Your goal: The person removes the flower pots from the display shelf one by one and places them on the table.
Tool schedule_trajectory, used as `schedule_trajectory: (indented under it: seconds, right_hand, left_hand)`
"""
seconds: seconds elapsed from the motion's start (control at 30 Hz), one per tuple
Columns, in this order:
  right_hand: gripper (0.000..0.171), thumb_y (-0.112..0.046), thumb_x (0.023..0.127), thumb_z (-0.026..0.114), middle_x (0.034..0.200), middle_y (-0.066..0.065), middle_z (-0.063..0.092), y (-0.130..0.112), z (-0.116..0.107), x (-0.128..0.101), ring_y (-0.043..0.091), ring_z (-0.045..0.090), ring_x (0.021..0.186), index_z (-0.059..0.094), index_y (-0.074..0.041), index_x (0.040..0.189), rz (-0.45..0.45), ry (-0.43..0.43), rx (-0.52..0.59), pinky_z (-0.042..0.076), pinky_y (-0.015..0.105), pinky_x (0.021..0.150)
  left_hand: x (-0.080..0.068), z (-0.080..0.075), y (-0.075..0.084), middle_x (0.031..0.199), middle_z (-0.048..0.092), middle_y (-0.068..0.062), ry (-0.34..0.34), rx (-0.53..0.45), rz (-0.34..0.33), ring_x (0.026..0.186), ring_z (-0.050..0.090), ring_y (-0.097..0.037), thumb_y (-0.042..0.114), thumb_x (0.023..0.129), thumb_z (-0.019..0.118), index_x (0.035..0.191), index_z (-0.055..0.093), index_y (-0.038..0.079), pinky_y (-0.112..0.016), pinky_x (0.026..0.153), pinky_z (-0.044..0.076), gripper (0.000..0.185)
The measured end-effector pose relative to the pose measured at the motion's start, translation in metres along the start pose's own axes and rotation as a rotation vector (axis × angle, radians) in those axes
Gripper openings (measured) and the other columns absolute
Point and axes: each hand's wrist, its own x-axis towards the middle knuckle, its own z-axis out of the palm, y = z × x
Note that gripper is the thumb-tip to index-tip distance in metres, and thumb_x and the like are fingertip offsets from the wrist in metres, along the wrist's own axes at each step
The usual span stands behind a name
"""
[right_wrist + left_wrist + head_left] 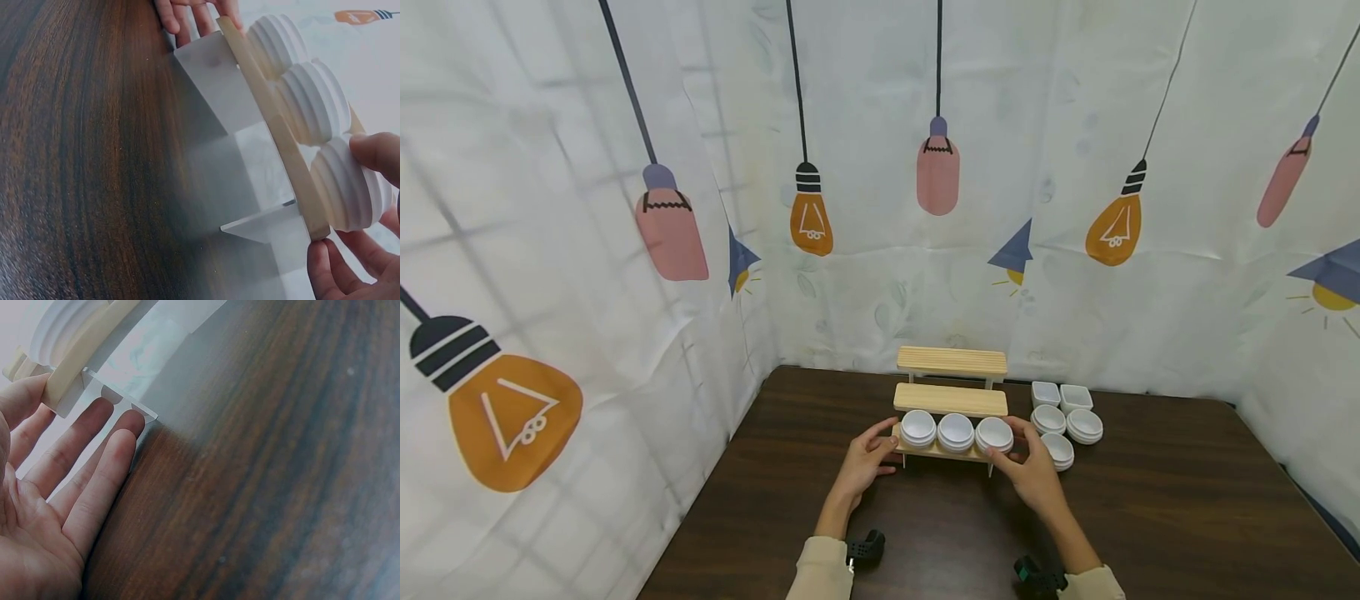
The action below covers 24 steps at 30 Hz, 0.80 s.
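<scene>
A three-tier wooden display stand [951, 401] with clear legs [262, 224] stands on the dark table. Its lowest board carries three stacks of round white dishes in a row: a left stack [917, 428], a middle stack [956, 432] and a right stack [995, 434]. My left hand [861, 467] holds the left end of that board, thumb at its front corner, while the other fingers extend loosely below. At the opposite end, my right hand [1032, 477] grips the right stack, its thumb [375, 153] on the dishes and some fingers beneath by the board's end.
To the right of the stand are two white square dishes [1046, 393] and three more round dish stacks [1084, 426], close to my right hand. The dark wooden table [1180, 483] reaches back to a white curtain [865, 308] printed with lamps.
</scene>
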Motion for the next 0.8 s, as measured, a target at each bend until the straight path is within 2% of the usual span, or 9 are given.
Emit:
schedule_trajectory:
  seconds: [0.17, 0.37, 0.67, 0.8]
  right_hand:
    - [0.063, -0.021, 0.090, 0.082, 0.139, 0.014, 0.058, 0.0023, 0.0011, 0.0004, 0.027, 0.053, 0.122, 0.051, -0.007, 0.143, 0.007, 0.006, -0.011, 0.052, 0.037, 0.094]
    - [0.064, -0.021, 0.089, 0.082, 0.140, 0.013, 0.058, 0.0038, 0.0017, 0.0008, 0.024, 0.053, 0.122, 0.050, -0.008, 0.143, 0.015, 0.004, -0.013, 0.053, 0.035, 0.095]
    - [0.065, -0.023, 0.089, 0.082, 0.141, 0.013, 0.057, 0.0037, 0.0014, 0.0007, 0.029, 0.054, 0.126, 0.050, -0.009, 0.144, 0.027, -0.001, -0.024, 0.051, 0.029, 0.095]
    - [0.065, -0.022, 0.089, 0.082, 0.140, 0.013, 0.058, 0.0033, 0.0011, 0.0002, 0.029, 0.054, 0.126, 0.051, -0.009, 0.143, 0.022, 0.005, -0.022, 0.052, 0.030, 0.095]
  left_hand:
    - [0.0014, -0.0004, -0.0010, 0.121, 0.072, -0.015, 0.009, -0.001, -0.011, 0.105, 0.072, -0.034, 0.028, 0.104, 0.062, 0.149, 0.054, 0.015, -0.038, 0.080, 0.062, 0.048]
    - [0.0004, 0.0002, 0.0012, 0.121, 0.072, -0.016, 0.014, -0.009, -0.007, 0.107, 0.071, -0.039, 0.028, 0.104, 0.062, 0.150, 0.053, 0.014, -0.041, 0.081, 0.062, 0.048]
    - [-0.0008, 0.0005, 0.0017, 0.120, 0.072, -0.015, 0.013, -0.009, -0.003, 0.106, 0.071, -0.038, 0.029, 0.104, 0.062, 0.150, 0.053, 0.014, -0.042, 0.081, 0.062, 0.049]
    - [-0.0007, 0.0005, 0.0013, 0.119, 0.072, -0.015, 0.012, -0.016, -0.002, 0.105, 0.072, -0.038, 0.028, 0.104, 0.061, 0.150, 0.052, 0.013, -0.042, 0.081, 0.062, 0.049]
